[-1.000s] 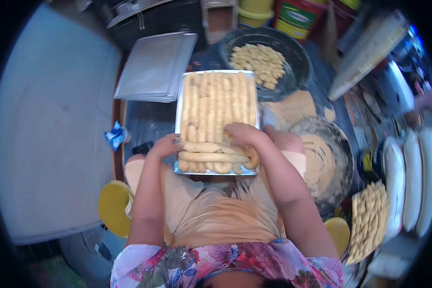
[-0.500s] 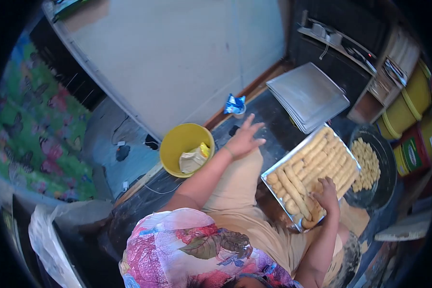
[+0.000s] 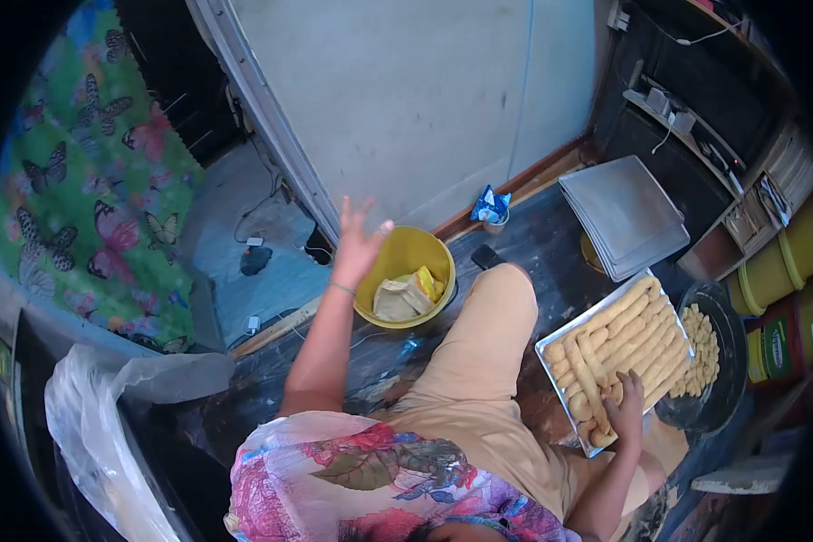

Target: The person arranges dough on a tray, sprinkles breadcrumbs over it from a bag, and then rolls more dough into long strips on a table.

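Observation:
My left hand is raised at the left rim of a yellow bucket, fingers spread and holding nothing. Inside the bucket lie a light brown item and a yellow packet. On the right, a metal tray carries rows of long pale dough rolls, some lying crosswise over others. My right hand rests on the rolls near the tray's lower edge, its fingers bent; what they grip, if anything, is hidden.
A dark round basin of small dough pieces stands right of the tray. Stacked metal trays lie behind. A phone and a cup with a blue packet are near the wall. A plastic bag hangs at the left.
My left hand has moved left and up, from above my knee to beside the bucket. My right hand remains at the rolls. The view has shifted, so the scene sits further right.

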`<control>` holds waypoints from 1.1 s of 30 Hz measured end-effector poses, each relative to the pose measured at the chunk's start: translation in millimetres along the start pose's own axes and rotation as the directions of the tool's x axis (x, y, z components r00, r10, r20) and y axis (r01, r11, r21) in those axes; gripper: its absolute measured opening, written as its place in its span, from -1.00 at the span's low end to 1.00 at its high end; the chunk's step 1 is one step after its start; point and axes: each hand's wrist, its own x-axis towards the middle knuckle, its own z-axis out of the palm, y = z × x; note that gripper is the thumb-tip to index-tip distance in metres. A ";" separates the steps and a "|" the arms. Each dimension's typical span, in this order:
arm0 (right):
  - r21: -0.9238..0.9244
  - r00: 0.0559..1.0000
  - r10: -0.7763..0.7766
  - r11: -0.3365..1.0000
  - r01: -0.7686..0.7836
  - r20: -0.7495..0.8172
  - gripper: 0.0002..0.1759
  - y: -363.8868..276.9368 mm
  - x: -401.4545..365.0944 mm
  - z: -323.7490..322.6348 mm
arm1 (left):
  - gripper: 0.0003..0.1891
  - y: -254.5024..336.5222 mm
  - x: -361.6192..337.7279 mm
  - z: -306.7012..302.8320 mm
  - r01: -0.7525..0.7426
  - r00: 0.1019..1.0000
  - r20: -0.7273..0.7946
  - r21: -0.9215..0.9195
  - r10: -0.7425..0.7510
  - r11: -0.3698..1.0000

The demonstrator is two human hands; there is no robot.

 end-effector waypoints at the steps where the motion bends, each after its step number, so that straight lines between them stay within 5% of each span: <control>1: -0.005 0.999 -0.036 0.999 0.036 -0.018 -0.29 -12.2 -8.0 -8.3 | -0.28 6.7 -11.1 8.2 0.014 0.998 0.058 -0.017 -0.013 1.000; 7: -0.119 0.997 -0.026 0.993 0.017 -0.075 -0.23 -36.7 -25.1 -34.8 | -0.17 59.9 -105.0 85.2 -0.261 0.882 0.445 0.193 0.152 0.946; 11: -0.142 0.976 0.003 0.989 -0.035 -0.220 -0.18 15.7 -12.1 5.7 | -0.15 68.5 -127.6 137.1 -0.362 0.834 0.492 0.149 0.248 0.920; 14: -0.103 0.960 0.219 0.966 -0.239 -0.175 -0.12 51.8 -8.8 48.7 | -0.16 69.3 -128.6 168.5 -0.439 0.772 0.589 0.223 0.239 0.870; 21: -0.152 0.963 0.255 0.959 -0.240 0.086 -0.08 66.2 33.4 54.0 | -0.18 62.0 -96.5 205.9 -0.239 0.743 0.663 0.137 0.090 0.961; 33: -0.317 0.972 0.205 0.935 -0.160 0.114 -0.19 86.3 39.3 72.5 | -0.19 131.0 -44.7 203.2 -0.106 0.540 0.826 0.261 -0.165 0.960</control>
